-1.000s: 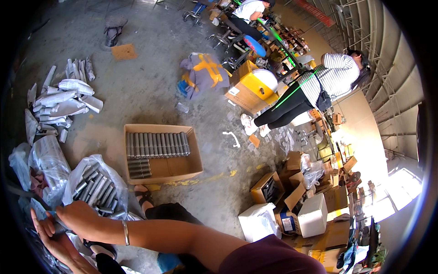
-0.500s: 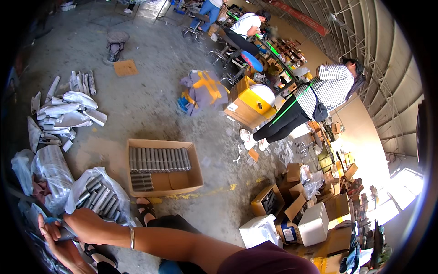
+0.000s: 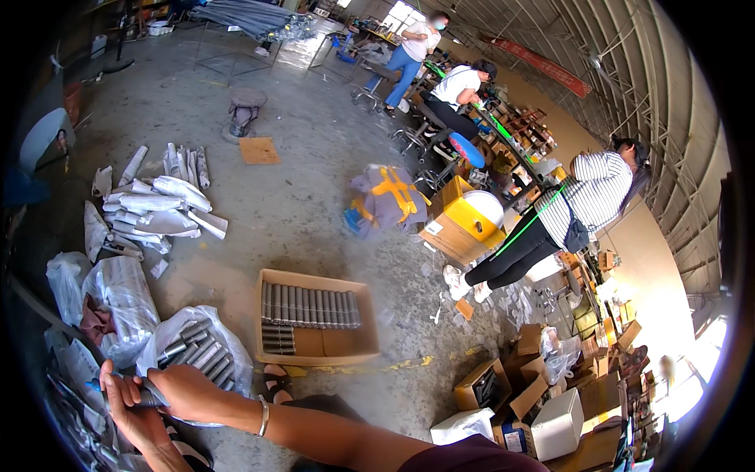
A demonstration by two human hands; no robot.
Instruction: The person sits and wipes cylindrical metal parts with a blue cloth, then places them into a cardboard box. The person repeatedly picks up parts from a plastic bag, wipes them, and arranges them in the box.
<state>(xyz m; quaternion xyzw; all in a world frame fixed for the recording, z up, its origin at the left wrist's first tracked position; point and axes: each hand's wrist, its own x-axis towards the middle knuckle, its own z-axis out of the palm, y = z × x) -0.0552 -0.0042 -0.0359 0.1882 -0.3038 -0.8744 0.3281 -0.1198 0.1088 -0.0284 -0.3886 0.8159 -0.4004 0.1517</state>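
Note:
At the lower left, both my hands are closed on one short grey metal tube. My left hand wraps its far end, where a small bit of blue shows that I cannot make out. My right hand, a bracelet on its wrist, grips the near end. Just beyond them sits an open clear plastic bag filled with similar loose tubes. To its right, a cardboard box on the floor holds a full row of grey tubes and a shorter stack in front.
White wrapped bundles are heaped at the left, near a plastic-wrapped roll. Cartons and a white foam box crowd the lower right. A person in a striped top stands beside a yellow-taped carton; others work farther back.
The view has turned, so the surroundings sit farther right and lower. Both hands stay on the tube, which now lies more level.

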